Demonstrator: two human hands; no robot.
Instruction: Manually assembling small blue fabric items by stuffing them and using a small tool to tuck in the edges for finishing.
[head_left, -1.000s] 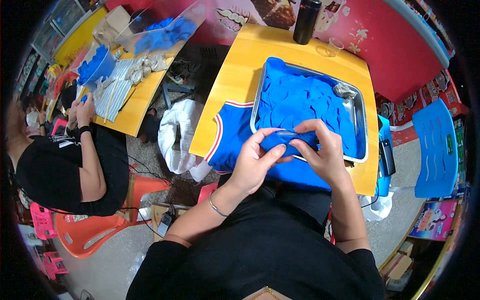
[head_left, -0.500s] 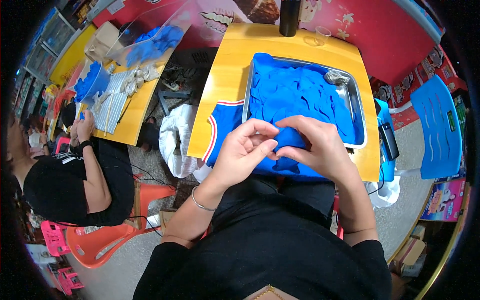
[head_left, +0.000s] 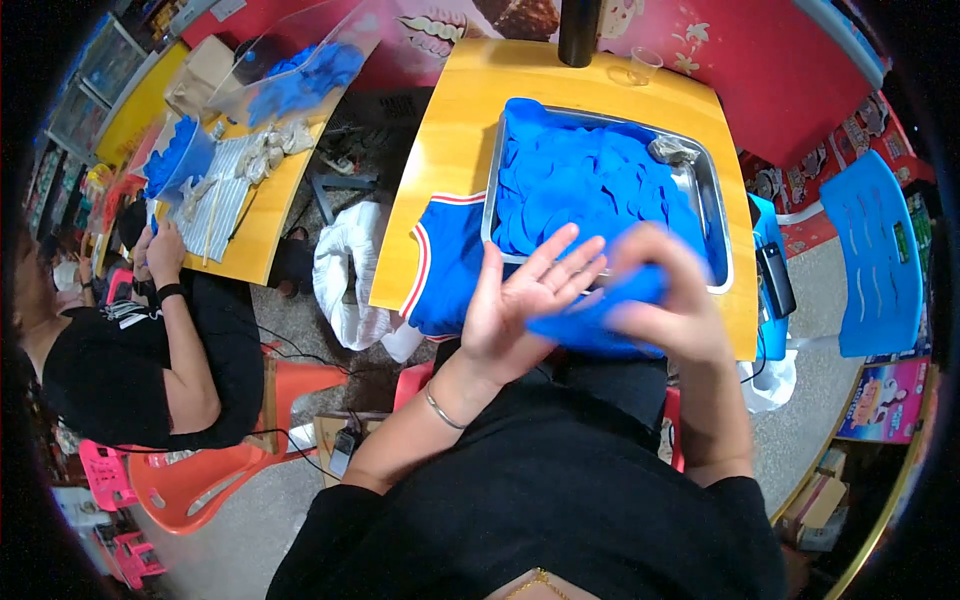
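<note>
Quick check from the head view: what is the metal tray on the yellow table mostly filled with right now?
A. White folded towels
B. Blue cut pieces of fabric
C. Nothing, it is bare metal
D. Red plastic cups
B: the metal tray is heaped with blue fabric pieces, and both the left hand and the right hand hold one such blue piece at its near edge.

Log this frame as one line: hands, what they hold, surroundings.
left hand: open, palm up under blue piece | right hand: blurred, on blue piece | tray: full of blue pieces | table: yellow
</note>
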